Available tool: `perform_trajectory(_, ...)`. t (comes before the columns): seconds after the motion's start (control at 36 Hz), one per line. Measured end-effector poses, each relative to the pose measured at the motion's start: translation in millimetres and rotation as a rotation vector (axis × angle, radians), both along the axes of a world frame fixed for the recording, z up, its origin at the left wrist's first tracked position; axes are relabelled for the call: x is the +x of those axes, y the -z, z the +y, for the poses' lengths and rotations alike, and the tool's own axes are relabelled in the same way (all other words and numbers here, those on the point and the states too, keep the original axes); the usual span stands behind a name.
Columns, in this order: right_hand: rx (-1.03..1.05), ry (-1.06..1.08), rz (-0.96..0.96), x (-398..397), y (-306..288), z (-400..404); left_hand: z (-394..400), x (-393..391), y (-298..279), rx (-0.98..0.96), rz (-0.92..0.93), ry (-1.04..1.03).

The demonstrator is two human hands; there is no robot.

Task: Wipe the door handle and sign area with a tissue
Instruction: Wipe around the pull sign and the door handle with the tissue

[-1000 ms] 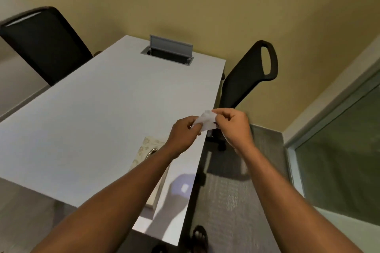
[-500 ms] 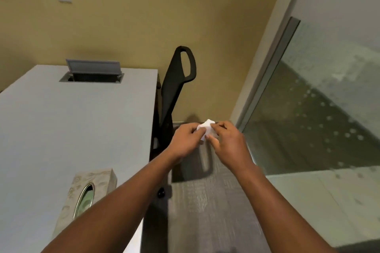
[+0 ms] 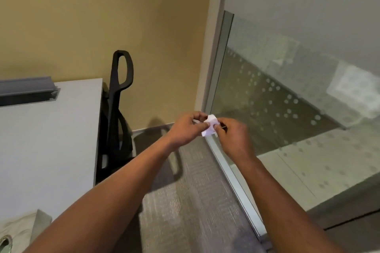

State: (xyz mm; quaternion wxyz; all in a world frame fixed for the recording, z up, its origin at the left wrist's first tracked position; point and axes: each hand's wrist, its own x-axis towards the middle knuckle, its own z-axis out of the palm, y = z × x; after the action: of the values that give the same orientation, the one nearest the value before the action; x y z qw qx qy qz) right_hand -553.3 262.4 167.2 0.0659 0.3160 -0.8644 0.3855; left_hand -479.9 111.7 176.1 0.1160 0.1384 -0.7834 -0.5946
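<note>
White tissue (image 3: 210, 125), crumpled small, is being pinched between the closed fingertips of the left hand (image 3: 186, 129) and the right hand (image 3: 233, 136), both meeting in front of the glass partition (image 3: 287, 92), above grey carpet (image 3: 185, 201), with the pale table (image 3: 47, 139) lying off to the left.

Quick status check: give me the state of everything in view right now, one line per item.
Tissue: crumpled small, pinched between both hands, in the air.
Left hand: shut on the tissue.
Right hand: shut on the tissue.
Tissue box: on the table, opening up, mostly out of frame.
Table: cable hatch flap raised.
Chair: pushed against the table edge.
Glass panel: dotted frosting; no handle or sign in view.
</note>
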Motion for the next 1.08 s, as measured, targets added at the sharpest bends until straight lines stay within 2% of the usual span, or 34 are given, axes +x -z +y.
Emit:
perform_trajectory(0.19, -0.152, 0.186, -0.093, -31, -8, 32, 23, -52, -6, -0.049, -0.013, 0.135)
perform_trajectory(0.36, -0.145, 0.283, -0.039, -49, -22, 55, 42, -96, -9, -0.128, -0.005, 0.173)
perform_trajectory(0.53, -0.159, 0.372, -0.013, -64, -37, 74, 57, -141, -20, -0.142, 0.065, 0.341)
perform_trajectory(0.72, -0.148, 0.597, 0.097, -74, -49, 84, 75, -193, -53, -0.180, 0.148, 0.638)
perform_trajectory(0.89, -0.248, 0.821, 0.192, -73, -58, 106, 113, -225, -81, -0.257, 0.236, 0.851)
perform_trajectory(1.08, -0.255, 0.988, 0.306, -77, -76, 144, 166, -241, -109, -0.297, 0.361, 0.997)
